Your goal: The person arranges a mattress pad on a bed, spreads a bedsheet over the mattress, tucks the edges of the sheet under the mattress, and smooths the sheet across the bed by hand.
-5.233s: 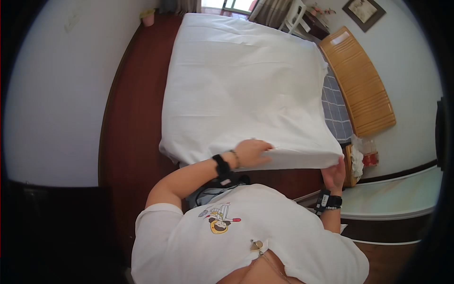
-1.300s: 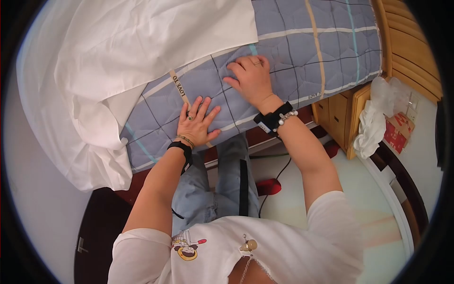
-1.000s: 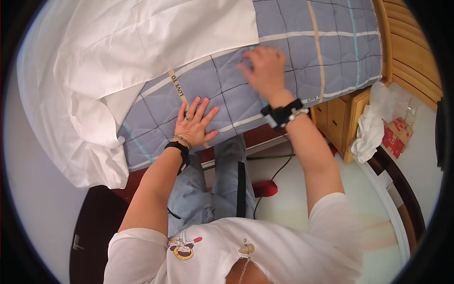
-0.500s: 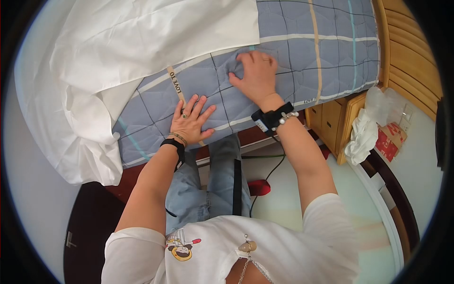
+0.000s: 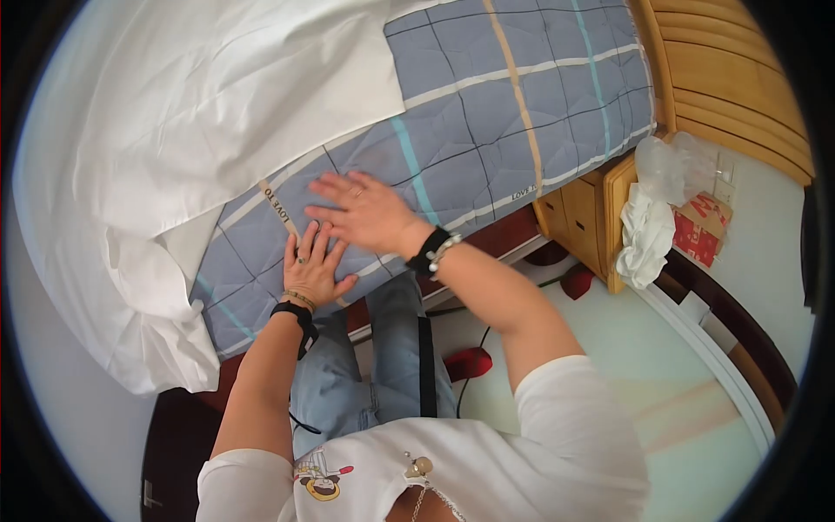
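Note:
A blue checked mattress pad (image 5: 487,130) covers the bed, with "LOVE TO" printed on tan stripes. My left hand (image 5: 315,265) lies on it near the bed's front edge, fingers spread. Just beyond and to the right, my right hand (image 5: 365,209) rests on the pad, its palm down and fingers stretched out to the left. Its fingertips come close to the left fingers. Neither hand holds anything. A white sheet (image 5: 243,104) lies rumpled over the left and far part of the bed, its edge a little beyond both hands.
At the right stands a wooden headboard (image 5: 731,78), with a wooden nightstand (image 5: 587,217) below it. White crumpled cloth or paper (image 5: 645,239), a clear plastic bag (image 5: 670,165) and a red-and-brown paper bag (image 5: 700,228) are beside it. A red slipper (image 5: 468,364) and a dark cable lie on the floor.
My right hand has moved left across the pad, from bent fingers to stretched-out ones, and is now beside my left hand. The left hand stays flat. The view has shifted.

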A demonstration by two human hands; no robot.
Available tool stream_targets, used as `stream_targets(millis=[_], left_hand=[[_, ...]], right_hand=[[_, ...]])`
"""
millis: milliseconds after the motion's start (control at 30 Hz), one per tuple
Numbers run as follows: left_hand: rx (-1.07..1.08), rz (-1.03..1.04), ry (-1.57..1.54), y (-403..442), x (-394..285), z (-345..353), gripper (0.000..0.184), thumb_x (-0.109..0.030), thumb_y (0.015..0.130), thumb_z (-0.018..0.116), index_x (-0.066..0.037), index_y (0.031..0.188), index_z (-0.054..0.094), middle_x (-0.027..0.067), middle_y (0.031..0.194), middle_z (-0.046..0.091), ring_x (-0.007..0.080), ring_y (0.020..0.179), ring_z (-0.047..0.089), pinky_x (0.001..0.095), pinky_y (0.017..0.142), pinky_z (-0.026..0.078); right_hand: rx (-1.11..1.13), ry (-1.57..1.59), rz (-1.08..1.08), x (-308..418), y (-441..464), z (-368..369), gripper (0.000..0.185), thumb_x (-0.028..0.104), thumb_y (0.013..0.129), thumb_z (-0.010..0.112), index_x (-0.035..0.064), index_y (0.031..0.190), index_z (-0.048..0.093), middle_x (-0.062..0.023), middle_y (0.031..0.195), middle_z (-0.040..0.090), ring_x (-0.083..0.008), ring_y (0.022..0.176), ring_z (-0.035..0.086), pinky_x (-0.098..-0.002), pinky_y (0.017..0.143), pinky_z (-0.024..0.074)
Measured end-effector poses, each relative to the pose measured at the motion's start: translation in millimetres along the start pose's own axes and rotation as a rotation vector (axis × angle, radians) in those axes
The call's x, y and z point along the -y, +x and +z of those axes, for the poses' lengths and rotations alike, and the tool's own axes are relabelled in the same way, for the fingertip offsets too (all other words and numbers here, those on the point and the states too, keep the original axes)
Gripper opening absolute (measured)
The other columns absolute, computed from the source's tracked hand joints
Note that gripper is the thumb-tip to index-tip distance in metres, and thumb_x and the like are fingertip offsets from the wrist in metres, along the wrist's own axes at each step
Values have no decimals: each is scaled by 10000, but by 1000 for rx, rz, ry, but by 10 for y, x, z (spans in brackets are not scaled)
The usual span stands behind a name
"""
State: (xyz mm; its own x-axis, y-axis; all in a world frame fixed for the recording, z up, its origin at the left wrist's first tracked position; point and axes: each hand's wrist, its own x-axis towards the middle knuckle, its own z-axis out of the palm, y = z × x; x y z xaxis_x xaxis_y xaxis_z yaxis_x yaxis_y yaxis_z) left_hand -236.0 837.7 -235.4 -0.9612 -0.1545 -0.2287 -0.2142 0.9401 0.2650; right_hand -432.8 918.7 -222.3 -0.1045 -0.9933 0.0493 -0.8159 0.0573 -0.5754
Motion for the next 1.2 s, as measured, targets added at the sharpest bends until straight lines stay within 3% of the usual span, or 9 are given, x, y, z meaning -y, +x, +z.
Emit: stream_targets(millis=[133,167,200,300,367,467,767,933,1200], left_hand=[[-32,43,-18,2,4,-20,706,-571,662,605,-235,1275,503,91,1438,312,278,1360,196,518,1075,112],[-33,41,-8,24,2,-18,706,-571,662,605,-235,1275,503,91,1438,312,278,1360,196,518,1075,112],[-33,36,-11,38,-2,-21,707,-570,662,605,-236,1276,501,90,1440,308,278,1360,199,519,1075,113],[-29,24,-7,3,-7,-55,711,-572,659,606,-236,1276,501,90,1442,304,279,1358,204,520,1076,114],[-34,25,9,22,-18,-43,713,-574,656,606,-236,1275,501,91,1441,304,281,1357,206,521,1076,115],[-29,26,39,1,-5,-4,711,-576,655,602,-230,1268,504,96,1436,310,287,1355,210,522,1074,122],[4,16,-5,10,-26,-63,719,-552,684,587,-179,1289,478,119,1444,298,309,1358,201,527,1072,126],[151,20,54,-89,-23,145,741,-552,691,581,-166,1311,456,132,1444,292,312,1359,193,534,1074,110],[61,35,160,8,-64,-3,788,-544,667,593,-128,1314,426,195,1427,279,373,1355,170,583,1054,97]], right_hand=[[-72,-659,459,-1177,-646,-941,469,341,854,519,95,1253,494,-152,1332,454,-280,1120,527,-539,1006,300],[-241,-29,738,-1374,-876,-1245,445,311,884,484,65,1255,479,-181,1321,452,-299,1172,477,-547,994,303],[-26,-706,720,-1481,-1143,-1543,418,289,902,471,49,1244,477,-156,1300,457,-302,1185,438,-487,1001,319],[-184,-1071,834,-1318,-1405,-1514,401,277,896,483,52,1227,487,-134,1253,472,-296,1194,405,-495,1002,310],[-293,80,721,-831,-1061,-1071,399,284,886,491,50,1209,477,-114,1215,487,-289,1164,427,-594,947,277],[76,-202,190,129,-331,-314,549,393,820,554,62,1250,474,-86,1271,506,-199,1237,420,-540,1004,270],[-64,-597,561,-762,-681,-932,587,428,816,543,67,1275,481,-118,1363,440,-231,1289,372,-617,996,218],[66,-156,89,503,41,-180,525,438,832,503,221,1308,469,-45,1406,397,-248,1320,311,-551,1041,225],[-187,-308,591,-888,-821,-909,526,503,856,472,268,1326,436,-16,1445,337,-183,1340,285,-601,1034,180]])
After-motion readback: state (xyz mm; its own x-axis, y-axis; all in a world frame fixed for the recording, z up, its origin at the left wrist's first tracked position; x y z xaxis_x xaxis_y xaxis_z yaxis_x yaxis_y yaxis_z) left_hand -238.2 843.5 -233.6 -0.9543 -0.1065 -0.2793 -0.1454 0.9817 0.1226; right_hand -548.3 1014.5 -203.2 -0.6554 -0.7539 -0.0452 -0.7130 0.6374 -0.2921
